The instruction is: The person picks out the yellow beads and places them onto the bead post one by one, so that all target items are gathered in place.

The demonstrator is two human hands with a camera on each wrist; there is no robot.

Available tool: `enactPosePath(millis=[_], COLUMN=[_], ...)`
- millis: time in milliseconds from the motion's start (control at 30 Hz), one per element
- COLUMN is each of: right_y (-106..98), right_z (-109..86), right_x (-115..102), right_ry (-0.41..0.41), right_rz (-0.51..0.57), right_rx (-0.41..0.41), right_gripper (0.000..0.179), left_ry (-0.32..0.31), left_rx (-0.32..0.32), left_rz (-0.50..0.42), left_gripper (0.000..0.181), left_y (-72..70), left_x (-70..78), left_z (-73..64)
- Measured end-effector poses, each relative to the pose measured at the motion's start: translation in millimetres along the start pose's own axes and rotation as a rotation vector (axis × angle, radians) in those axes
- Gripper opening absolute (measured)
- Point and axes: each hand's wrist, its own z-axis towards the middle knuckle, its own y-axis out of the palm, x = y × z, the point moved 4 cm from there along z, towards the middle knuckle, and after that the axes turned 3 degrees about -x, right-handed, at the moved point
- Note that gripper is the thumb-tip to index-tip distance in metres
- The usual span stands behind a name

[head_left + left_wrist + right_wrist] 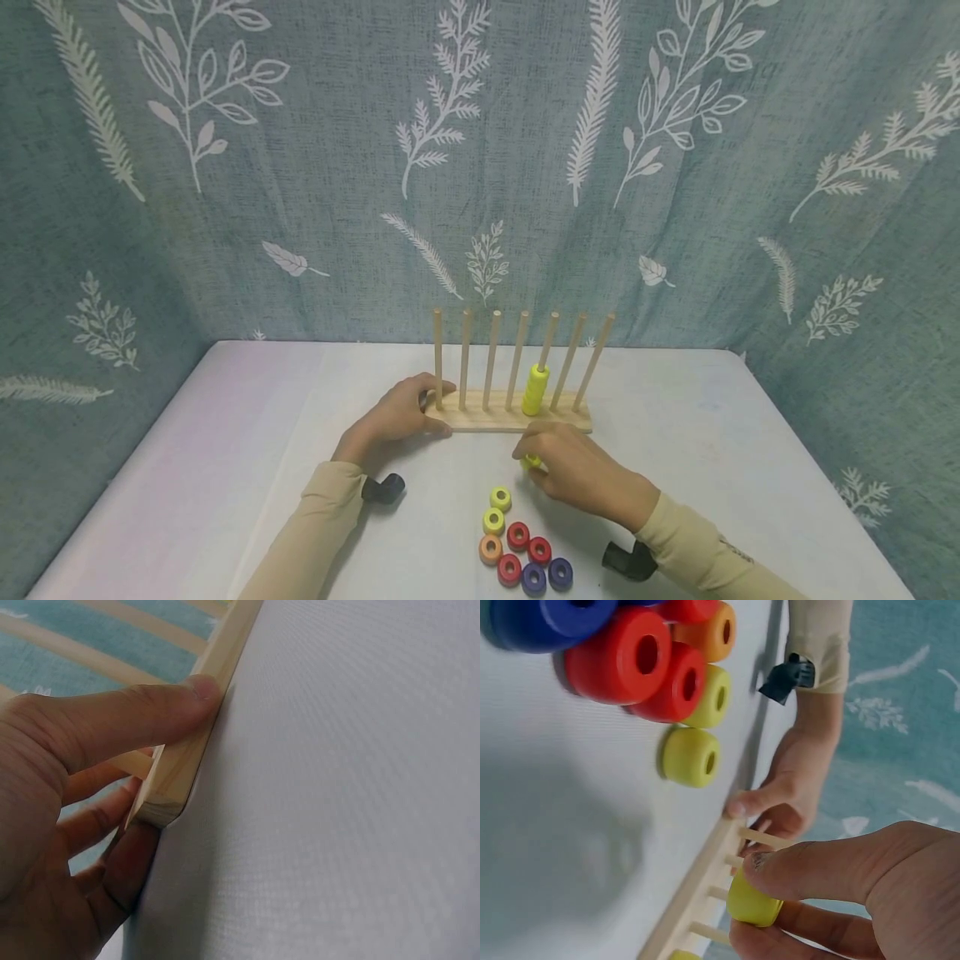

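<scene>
A wooden peg rack (480,423) stands on the table, its row of upright pegs pointing up. My left hand (397,410) grips the rack's left end; in the left wrist view the thumb (180,709) lies along the edge of the base, with other fingers behind and under the corner. Yellow beads (536,390) are stacked on the third peg from the right. Just in front of the rack, my right hand (581,468) pinches another yellow bead (751,900) between thumb and fingers, apart from the pegs. The other pegs are bare.
Loose beads lie grouped on the white table (675,433) nearer to me: two yellow beads (500,498), an orange bead (491,548), three red beads (517,535) and two dark blue beads (533,578). A patterned curtain (337,208) hangs behind and at both sides.
</scene>
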Motion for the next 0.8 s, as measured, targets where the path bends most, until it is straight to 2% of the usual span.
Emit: enactPosePath(millis=[133,300,500,800], right_y=[-6,-12,-15,-28], right_z=[0.0,1.1,0.6,-1.8], right_x=[-3,-6,-9,-12], right_ry=[-0.003,-0.006,-0.002,-0.013], right_rz=[-0.015,-0.021,-0.024,-0.074], right_rx=[0.011,0.013,0.002,0.040], right_gripper=[0.021,0.021,0.020,0.022], left_ry=[-0.002,0.027,0.020,0.031], left_rx=[0.001,0.003,-0.003,-0.004], left_rz=[-0.014,0.001,-0.013,-0.002], left_gripper=[0.068,0.067,0.067,0.067], left_y=[0.0,0.6,0.1,-0.1], left_x=[-0.4,-2.4,-4.7,-3.7], left_z=[0.1,1.2,1.0,1.7])
